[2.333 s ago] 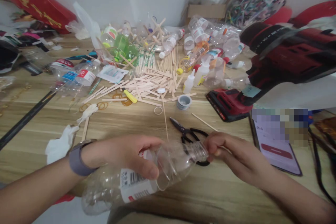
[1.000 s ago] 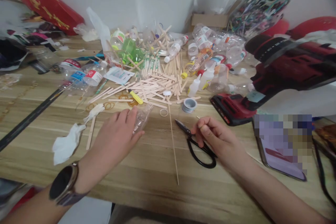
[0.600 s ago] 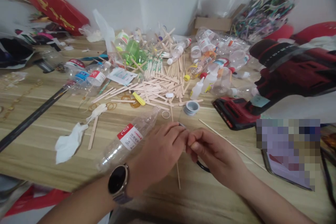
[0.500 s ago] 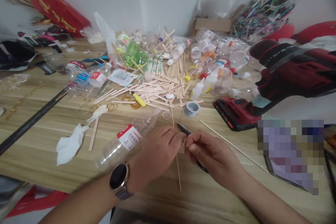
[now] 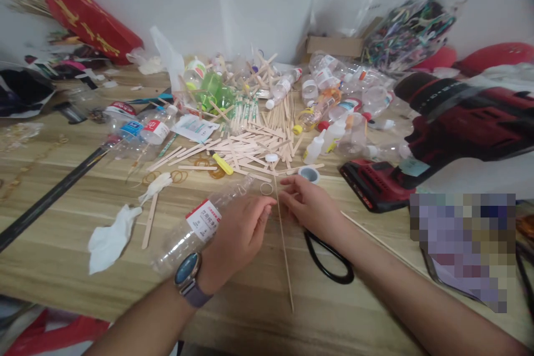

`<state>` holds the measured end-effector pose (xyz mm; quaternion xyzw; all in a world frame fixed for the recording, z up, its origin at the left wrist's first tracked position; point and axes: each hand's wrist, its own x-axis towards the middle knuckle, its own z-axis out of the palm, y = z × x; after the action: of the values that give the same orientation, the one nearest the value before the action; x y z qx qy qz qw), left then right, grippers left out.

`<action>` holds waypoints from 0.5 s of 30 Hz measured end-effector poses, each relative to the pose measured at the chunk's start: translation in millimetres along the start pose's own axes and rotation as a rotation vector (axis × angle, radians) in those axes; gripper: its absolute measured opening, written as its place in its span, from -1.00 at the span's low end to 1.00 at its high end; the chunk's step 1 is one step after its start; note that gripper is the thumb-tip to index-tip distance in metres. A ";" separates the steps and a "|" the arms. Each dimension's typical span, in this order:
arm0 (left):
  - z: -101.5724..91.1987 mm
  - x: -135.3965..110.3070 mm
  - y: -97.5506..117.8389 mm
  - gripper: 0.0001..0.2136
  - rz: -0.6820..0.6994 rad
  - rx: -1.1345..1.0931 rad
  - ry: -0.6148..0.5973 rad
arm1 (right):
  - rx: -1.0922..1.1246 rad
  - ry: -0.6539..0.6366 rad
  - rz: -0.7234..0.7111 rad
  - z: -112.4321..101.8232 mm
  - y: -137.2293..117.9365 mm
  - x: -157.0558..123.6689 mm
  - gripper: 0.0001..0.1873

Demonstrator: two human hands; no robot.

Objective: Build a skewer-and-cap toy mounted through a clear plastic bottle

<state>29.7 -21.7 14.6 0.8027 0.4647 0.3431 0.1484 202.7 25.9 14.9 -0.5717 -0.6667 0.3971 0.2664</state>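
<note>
A long thin wooden skewer (image 5: 284, 256) lies on the wooden table (image 5: 233, 311), pointing away from me. My right hand (image 5: 311, 203) reaches it from the right, fingertips pinched on its upper part. My left hand (image 5: 237, 233), a watch (image 5: 187, 276) on its wrist, rests just left of the skewer, fingers stretched out towards it and holding nothing. A clear plastic bottle (image 5: 200, 222) with a red and white label lies on its side beside my left hand. Black-handled scissors (image 5: 329, 258) lie partly under my right forearm.
A heap of wooden sticks (image 5: 246, 144), rubber bands and several plastic bottles (image 5: 334, 94) fills the middle back. A red power drill (image 5: 438, 133) stands at the right, a phone (image 5: 454, 267) in front of it. Crumpled tissue (image 5: 109, 236) and a black rod (image 5: 45, 200) lie at the left.
The bottle I held in both hands now lies on the table. My right hand let go of the scissors, and both hands moved forward to the skewer.
</note>
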 end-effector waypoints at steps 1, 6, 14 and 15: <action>1.0 0.0 0.0 -0.77 0.021 0.016 -0.008 | 0.016 0.001 0.013 3.3 0.0 5.5 -0.86; 4.8 -0.1 0.1 -0.77 0.034 0.075 -0.084 | 0.086 0.012 0.026 10.3 -1.0 20.6 -0.84; 5.9 -4.0 -1.3 -0.76 -0.031 0.172 -0.194 | 0.190 0.111 -0.034 -10.0 -25.1 24.8 -0.87; 5.4 -4.2 -1.6 -0.77 -0.041 0.181 -0.219 | 0.196 0.122 -0.051 -13.3 -29.0 25.7 -0.87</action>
<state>31.0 -24.0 8.0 0.8357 0.4913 0.2069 0.1321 192.3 53.1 43.8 -0.5490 -0.6213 0.4180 0.3713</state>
